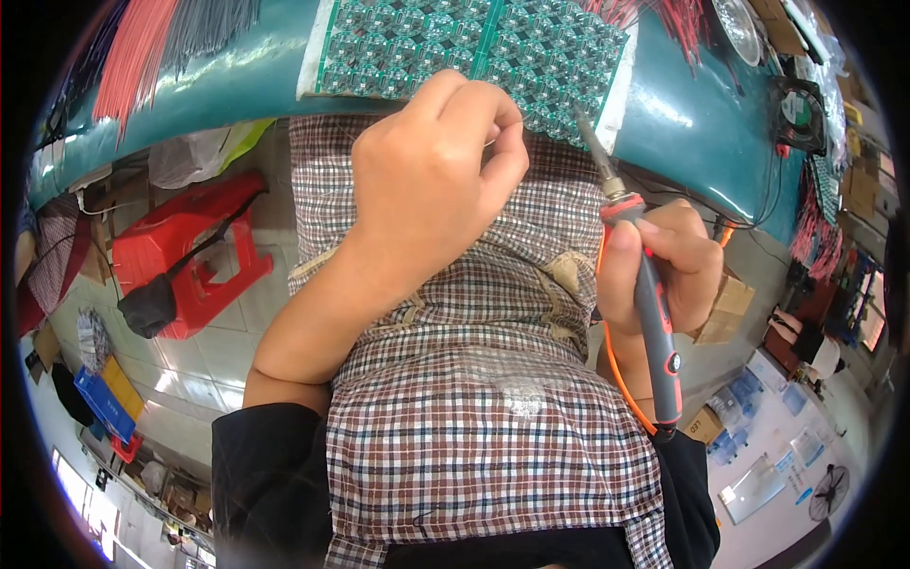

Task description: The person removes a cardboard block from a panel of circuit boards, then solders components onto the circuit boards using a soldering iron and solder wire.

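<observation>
My right hand (668, 270) is wrapped round the grey and red handle of a soldering iron (654, 318). The iron's metal tip points up and away, over the near right corner of a green circuit board panel (408, 47). That panel carries many small repeated circuits and lies on a white sheet at the table's near edge. My left hand (436, 166) is closed in a pinch at the panel's near edge, its back toward me. Whatever its fingertips hold is hidden or too thin to make out.
Bundles of red wires (137, 57) and grey wires (210, 33) lie on the teal table (256, 90) at the left. A small black fan (798, 116) stands at its right end. An orange cord (618, 370) trails from the iron. A red stool (180, 247) sits on the floor, left.
</observation>
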The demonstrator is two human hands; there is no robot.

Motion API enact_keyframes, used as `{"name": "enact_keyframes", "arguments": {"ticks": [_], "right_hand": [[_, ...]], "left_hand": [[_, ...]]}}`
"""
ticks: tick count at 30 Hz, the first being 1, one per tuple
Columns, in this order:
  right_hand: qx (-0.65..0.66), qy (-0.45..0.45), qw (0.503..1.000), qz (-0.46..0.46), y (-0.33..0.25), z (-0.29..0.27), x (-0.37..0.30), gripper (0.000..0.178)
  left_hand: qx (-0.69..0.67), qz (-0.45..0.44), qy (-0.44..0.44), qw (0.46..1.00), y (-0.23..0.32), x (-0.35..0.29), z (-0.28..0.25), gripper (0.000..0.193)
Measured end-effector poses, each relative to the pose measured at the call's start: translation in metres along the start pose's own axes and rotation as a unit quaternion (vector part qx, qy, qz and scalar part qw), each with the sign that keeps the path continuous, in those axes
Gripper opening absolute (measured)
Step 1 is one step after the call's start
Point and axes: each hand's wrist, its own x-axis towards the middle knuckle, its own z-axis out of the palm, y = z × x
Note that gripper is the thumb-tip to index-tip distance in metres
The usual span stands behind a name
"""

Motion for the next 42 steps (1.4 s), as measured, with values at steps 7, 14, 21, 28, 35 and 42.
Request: {"name": "enact_keyframes", "arguments": {"ticks": [7, 14, 21, 28, 35, 42], "right_hand": [[0.041, -0.031, 0.999, -0.009, -0.002, 0.006, -0.008, 0.025], [0.037, -0.025, 0.999, -0.014, 0.001, 0.012, -0.017, 0.027], [0.023, -0.028, 0.999, -0.014, 0.003, 0.017, -0.018, 0.029], [-0.011, -0.034, 0.999, -0.024, 0.001, 0.020, -0.023, 0.032], [-0.029, -0.039, 0.998, -0.029, 0.000, 0.021, -0.028, 0.036], [-0.031, -0.034, 0.999, -0.026, 0.000, 0.022, -0.032, 0.035]], "left_hand": [[0.006, -0.004, -0.009, 1.000, -0.001, -0.002, -0.005, 0.015], [0.005, -0.012, -0.024, 1.000, 0.000, -0.006, -0.006, 0.015], [-0.021, -0.012, -0.017, 1.000, -0.002, -0.007, -0.004, 0.012], [-0.018, -0.015, -0.023, 0.999, -0.004, -0.008, -0.001, 0.011], [-0.027, -0.020, -0.026, 0.999, -0.003, -0.009, -0.001, 0.011], [-0.009, -0.019, -0.021, 1.000, -0.004, -0.009, 0.001, 0.013]]}}
